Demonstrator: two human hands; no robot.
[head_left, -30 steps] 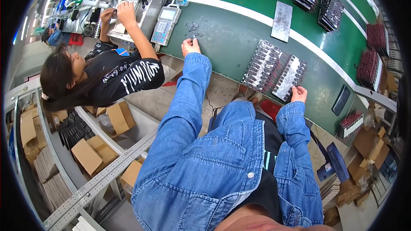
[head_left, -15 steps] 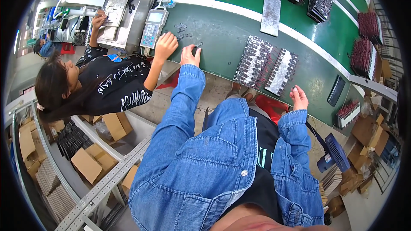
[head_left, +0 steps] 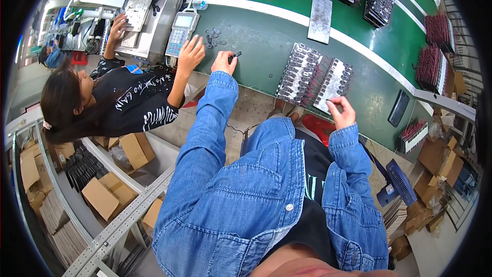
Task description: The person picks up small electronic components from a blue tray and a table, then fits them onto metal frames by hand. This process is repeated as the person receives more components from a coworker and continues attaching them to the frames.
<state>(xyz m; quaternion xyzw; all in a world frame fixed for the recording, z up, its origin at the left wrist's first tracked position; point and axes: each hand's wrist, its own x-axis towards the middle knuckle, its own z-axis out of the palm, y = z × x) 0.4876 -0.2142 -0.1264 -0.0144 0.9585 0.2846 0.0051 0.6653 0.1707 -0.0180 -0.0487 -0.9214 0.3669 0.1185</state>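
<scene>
My left hand (head_left: 224, 63) is closed on a small black part (head_left: 237, 54) over the green table, its fingers pinching one end. A loose group of similar black parts (head_left: 213, 37) lies just beyond it. On the right, my right hand (head_left: 342, 112) has thumb and forefinger drawn together at the near end of a light metal plate (head_left: 329, 87) edged with small black pieces. What lies between those fingertips is too small to make out. Left of that plate is a wider set of plates (head_left: 300, 72) with rows of black pieces and thin dark-red wires.
A co-worker's hand (head_left: 191, 54) is close to my left hand, beside a grey handheld keypad device (head_left: 181, 32). Farther off lies a bare metal plate (head_left: 320, 19). Loaded stacks (head_left: 379, 4) stand at the back right. A black phone (head_left: 398, 107) rests near the right edge.
My right hand has moved left to the metal plate, and its fingers have closed up. My left hand has drawn slightly nearer with the black part. The co-worker's hand has shifted left.
</scene>
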